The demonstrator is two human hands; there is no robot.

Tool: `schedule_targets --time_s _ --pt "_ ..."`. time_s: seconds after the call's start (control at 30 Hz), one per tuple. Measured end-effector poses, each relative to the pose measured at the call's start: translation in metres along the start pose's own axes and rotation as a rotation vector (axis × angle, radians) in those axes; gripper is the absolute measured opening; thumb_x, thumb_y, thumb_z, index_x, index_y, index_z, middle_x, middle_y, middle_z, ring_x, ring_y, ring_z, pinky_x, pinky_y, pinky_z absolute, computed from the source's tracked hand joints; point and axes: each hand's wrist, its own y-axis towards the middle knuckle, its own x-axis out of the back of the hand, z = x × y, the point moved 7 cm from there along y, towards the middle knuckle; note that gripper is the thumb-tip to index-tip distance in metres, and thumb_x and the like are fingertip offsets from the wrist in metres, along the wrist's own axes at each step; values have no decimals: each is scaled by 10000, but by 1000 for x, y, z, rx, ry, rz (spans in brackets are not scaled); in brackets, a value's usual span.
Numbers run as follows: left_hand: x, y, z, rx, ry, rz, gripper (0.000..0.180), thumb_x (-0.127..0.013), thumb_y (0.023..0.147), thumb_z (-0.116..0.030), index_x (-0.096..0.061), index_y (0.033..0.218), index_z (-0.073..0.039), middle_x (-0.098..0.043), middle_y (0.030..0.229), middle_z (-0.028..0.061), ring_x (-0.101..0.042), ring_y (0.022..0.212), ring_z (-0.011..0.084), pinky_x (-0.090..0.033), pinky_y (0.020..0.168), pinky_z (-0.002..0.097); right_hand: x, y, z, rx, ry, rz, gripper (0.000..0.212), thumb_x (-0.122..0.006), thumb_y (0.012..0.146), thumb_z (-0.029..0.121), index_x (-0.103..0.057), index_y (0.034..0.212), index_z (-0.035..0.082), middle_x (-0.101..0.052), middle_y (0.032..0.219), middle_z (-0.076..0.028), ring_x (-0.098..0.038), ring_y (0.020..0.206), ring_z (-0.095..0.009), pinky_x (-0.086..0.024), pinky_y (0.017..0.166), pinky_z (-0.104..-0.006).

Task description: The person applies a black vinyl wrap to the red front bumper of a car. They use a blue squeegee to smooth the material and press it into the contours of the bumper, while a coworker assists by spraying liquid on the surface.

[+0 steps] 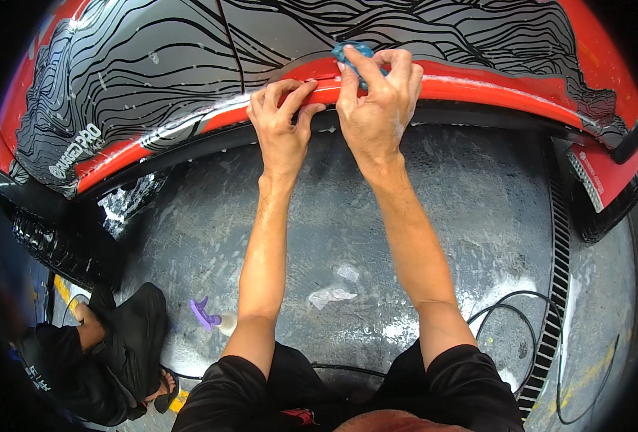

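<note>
Ahead of me is the side of a red car, its lower edge a red sill [470,88]. Grey film with black wavy lines [175,65] covers the panels above. My right hand [381,97] grips a crumpled blue cloth [355,52] at the top of the sill, where the film begins. Just left of it, my left hand [283,126] has its bent fingertips and thumb close together on the sill's edge. Whatever those fingertips pinch is too small to make out. Part of the cloth is hidden behind my right fingers.
At the lower left a person in dark clothes [128,345] crouches beside the tyre [67,245]. A bottle with a purple spray head [205,314] and pale scraps [331,296] are on the wet floor. To the right run a drain grate [558,288] and a black hose [524,294].
</note>
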Motion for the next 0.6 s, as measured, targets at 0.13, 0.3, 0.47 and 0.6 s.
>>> schedule_targets --time_s 0.13,0.3,0.47,0.6 --pt "1 1 -4 -37 29 -37 421 -920 788 -211 -835 1199 -181 -711 1148 13 -582 1102 246 -444 1011 413 12 11 -12 -36 -45 11 214 -825 872 171 -860 1081 139 -593 1056 -78 -538 1001 -296 -459 861 -445" --pt "1 1 -4 -22 16 -17 420 -920 791 -215 -836 1200 -181 -712 1152 10 -582 1100 247 -447 1009 409 2 4 1 -17 -27 14 214 -825 868 169 -866 1078 148 -600 1047 -74 -538 999 -295 -456 852 -448" --pt "0 -2 -2 -19 17 -39 394 -904 816 -228 -830 1201 -187 -703 1166 -3 -576 1116 252 -430 1028 435 13 11 -13 -34 -65 -15 212 -817 880 156 -865 1086 157 -601 1044 -83 -535 997 -303 -463 848 -444" --pt "-1 -2 -1 13 -32 -11 379 -895 830 -227 -826 1201 -189 -700 1167 -7 -574 1120 257 -420 1037 451 -3 -3 3 13 -19 32 223 -820 872 170 -864 1091 173 -594 1040 -70 -544 984 -306 -464 850 -445"
